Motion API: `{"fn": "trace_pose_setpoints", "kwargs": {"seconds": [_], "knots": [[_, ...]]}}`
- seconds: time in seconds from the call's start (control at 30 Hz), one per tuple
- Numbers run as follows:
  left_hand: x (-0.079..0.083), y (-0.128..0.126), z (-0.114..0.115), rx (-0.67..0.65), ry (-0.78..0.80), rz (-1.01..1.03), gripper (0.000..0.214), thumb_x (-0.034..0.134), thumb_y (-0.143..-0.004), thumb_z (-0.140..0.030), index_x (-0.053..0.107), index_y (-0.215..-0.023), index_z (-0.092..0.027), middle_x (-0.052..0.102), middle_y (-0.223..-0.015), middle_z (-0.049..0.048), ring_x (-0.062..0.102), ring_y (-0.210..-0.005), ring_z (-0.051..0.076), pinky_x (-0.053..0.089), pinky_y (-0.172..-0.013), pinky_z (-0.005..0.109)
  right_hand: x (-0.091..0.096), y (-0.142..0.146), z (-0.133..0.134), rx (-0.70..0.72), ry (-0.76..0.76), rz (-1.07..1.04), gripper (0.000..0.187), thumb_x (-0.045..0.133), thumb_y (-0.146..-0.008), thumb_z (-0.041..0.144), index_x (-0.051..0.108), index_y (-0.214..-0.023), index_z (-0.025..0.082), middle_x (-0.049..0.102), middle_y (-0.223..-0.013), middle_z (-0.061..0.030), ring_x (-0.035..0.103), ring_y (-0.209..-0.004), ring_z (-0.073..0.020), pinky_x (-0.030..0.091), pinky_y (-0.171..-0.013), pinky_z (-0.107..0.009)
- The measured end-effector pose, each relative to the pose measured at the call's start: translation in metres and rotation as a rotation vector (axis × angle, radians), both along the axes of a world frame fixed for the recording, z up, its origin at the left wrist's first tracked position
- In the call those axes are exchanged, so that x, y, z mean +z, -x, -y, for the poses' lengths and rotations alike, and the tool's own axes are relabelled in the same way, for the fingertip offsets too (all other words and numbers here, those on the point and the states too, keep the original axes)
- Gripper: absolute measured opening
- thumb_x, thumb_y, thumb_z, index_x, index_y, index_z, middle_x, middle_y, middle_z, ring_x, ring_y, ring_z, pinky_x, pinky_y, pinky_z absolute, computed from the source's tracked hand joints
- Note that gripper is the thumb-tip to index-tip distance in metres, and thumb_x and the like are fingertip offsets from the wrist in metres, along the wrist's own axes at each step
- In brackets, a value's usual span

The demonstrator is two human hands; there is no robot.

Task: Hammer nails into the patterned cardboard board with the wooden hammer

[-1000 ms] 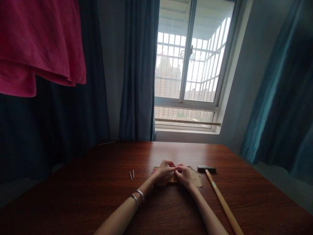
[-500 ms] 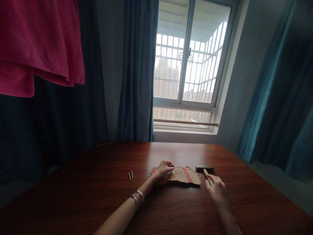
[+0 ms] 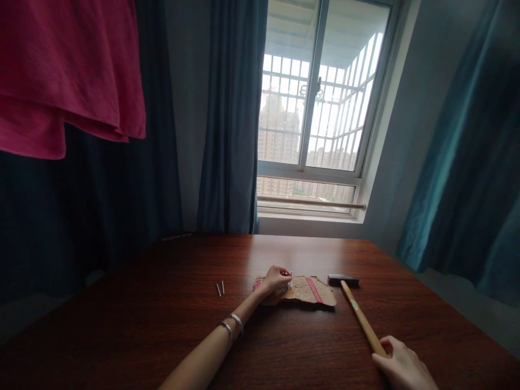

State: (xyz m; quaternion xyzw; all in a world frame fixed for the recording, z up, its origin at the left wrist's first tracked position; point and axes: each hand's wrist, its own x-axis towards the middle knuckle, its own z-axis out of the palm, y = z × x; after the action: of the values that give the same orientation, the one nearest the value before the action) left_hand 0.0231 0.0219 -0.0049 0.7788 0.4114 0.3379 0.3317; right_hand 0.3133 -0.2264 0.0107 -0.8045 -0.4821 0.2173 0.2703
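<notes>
My left hand (image 3: 275, 279) rests at the left part of a torn piece of cardboard (image 3: 304, 290) with a red stripe and many small holes or dots. Its thumb and fingers pinch a thin nail (image 3: 291, 273), whose tip end is hidden by the fingers. To the right lies a hammer (image 3: 359, 314) with a dark metal head and a wooden handle. The fingers of my right hand (image 3: 400, 362) are closed around the end of that handle, while the head lies on the table beyond the cardboard's right edge.
Two loose nails (image 3: 220, 288) lie on the brown wooden table (image 3: 162, 325) left of the cardboard. A window (image 3: 320, 108) and blue curtains (image 3: 231, 119) stand behind the table. Pink cloth (image 3: 69, 76) hangs at the upper left.
My right hand has slid from near the hammer's head down to the handle's end, towards me. My left hand holds its place on the cardboard. The view has shifted slightly.
</notes>
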Motion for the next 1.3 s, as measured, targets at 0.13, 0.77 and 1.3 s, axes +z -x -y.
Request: {"fn": "trace_pose_setpoints", "kwargs": {"seconds": [0.13,0.77,1.3], "knots": [[-0.003,0.000,0.000,0.019,-0.002,0.033,0.027,0.057,-0.064,-0.029,0.070,-0.079,-0.010,0.069,-0.074,0.0050,0.061,-0.070,0.016,0.043,-0.062,0.021,0.011,0.020,-0.007,0.153,-0.096,-0.552,0.016,0.063,-0.056,0.031,0.053,-0.060,0.019,0.059,-0.056,-0.0003,0.059,-0.056,-0.0162,0.044,-0.050,-0.024],[0.003,0.000,0.007,0.039,0.052,0.055,0.025,0.058,-0.064,-0.029,0.070,-0.078,-0.010,0.068,-0.075,0.0052,0.060,-0.072,0.017,0.043,-0.063,0.022,0.047,0.077,-0.012,0.159,-0.114,-1.072,0.043,0.059,-0.074,0.040,0.045,-0.110,0.022,0.040,-0.048,0.0103,0.022,-0.028,-0.0005,0.011,-0.026,-0.011],[0.000,0.001,0.004,0.022,0.036,0.007,0.028,0.057,-0.065,-0.031,0.070,-0.079,-0.011,0.067,-0.073,0.0042,0.058,-0.068,0.015,0.040,-0.059,0.021,0.071,0.127,-0.010,0.373,-0.188,-0.714,0.078,0.056,-0.071,0.052,0.028,-0.137,0.020,0.043,-0.054,0.0067,0.025,-0.029,-0.0021,0.017,-0.026,-0.016]]}}
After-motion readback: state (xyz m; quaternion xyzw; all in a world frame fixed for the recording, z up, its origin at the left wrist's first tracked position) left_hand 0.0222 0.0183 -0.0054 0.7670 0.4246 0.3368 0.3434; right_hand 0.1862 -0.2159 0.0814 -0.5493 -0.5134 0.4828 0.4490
